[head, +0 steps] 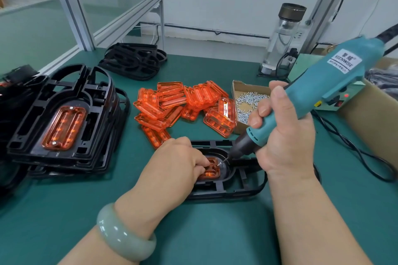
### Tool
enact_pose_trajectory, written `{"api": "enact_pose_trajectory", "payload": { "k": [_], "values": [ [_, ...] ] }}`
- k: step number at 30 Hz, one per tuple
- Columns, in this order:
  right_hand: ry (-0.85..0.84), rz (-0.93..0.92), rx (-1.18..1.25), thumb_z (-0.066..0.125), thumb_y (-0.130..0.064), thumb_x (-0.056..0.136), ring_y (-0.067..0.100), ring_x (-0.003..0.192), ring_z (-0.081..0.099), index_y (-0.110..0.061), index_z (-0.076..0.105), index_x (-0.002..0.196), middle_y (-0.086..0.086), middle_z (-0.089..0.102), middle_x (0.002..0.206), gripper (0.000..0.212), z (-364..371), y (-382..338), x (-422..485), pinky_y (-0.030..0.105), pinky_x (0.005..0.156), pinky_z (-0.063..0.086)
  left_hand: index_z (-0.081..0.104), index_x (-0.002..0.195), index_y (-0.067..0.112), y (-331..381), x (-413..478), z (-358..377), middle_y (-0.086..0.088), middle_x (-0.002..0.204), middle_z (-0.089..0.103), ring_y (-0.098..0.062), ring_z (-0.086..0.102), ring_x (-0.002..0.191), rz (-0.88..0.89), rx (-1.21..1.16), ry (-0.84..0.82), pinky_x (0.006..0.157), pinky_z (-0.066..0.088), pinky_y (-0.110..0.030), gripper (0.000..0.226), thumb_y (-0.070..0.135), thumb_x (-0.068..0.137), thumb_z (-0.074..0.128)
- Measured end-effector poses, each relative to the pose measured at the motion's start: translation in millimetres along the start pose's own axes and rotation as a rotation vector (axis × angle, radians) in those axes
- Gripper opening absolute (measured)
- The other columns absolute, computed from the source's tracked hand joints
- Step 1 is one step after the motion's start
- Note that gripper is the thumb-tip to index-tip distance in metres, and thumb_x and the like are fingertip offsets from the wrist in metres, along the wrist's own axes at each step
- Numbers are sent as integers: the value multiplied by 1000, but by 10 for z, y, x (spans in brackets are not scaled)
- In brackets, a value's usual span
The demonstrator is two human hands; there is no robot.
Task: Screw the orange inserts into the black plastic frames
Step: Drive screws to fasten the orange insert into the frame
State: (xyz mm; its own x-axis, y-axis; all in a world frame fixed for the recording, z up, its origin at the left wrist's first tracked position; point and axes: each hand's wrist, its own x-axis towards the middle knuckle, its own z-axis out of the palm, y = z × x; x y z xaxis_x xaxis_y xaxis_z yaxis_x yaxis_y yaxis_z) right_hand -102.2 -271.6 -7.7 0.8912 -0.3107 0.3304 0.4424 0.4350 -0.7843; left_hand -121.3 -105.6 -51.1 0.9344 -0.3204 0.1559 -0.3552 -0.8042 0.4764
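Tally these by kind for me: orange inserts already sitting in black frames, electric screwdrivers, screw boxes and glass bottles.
Orange inserts visibly seated in frames: 2
Electric screwdriver: 1
Screw box: 1
Glass bottle: 1
Total: 5

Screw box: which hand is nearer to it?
Right. The right hand, gripping the screwdriver, is just in front of the screw box, overlapping its near corner. The left hand is farther, down and left, holding the orange insert in the black frame.
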Motion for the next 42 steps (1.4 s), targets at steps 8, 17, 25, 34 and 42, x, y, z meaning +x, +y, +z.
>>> {"api": "enact_pose_trajectory", "payload": {
  "k": [8,17,25,34,42],
  "values": [
    [-138,-25,-89,56,-17,88,12,44,46,-17,57,91,-5,49,56,3,101,10,-23,23,50,40,68,110,39,41,1,-34,4,97,53,-17,47,103,1,44,-22,90,39,-31,22,31,92,57],
    [-445,58,-155,62,-31,80,13,43,44,-15,57,99,-5,49,58,26,265,51,38,23,50,39,64,112,29,123,57,-66,4,106,51,-15,46,103,51,273,-91,82,34,-22,25,23,96,45],
    [-292,110,-1,50,-14,85,9,41,40,-11,53,97,-3,45,54,13,175,28,48,20,45,37,65,113,33,101,54,-65,7,103,49,-13,46,103,49,267,-103,81,33,-20,27,22,96,48],
    [-281,131,14,50,-13,84,9,40,39,-12,51,94,-3,43,54,10,159,15,43,20,45,36,64,116,35,145,86,-106,3,108,49,-16,46,107,23,265,-144,85,35,-24,28,28,98,43],
    [-318,134,26,52,-10,84,9,40,39,-14,50,89,-6,44,53,7,145,5,37,20,45,36,65,114,38,120,70,-88,5,99,46,-16,46,104,4,192,-115,82,35,-24,26,31,97,47]
  ]
}}
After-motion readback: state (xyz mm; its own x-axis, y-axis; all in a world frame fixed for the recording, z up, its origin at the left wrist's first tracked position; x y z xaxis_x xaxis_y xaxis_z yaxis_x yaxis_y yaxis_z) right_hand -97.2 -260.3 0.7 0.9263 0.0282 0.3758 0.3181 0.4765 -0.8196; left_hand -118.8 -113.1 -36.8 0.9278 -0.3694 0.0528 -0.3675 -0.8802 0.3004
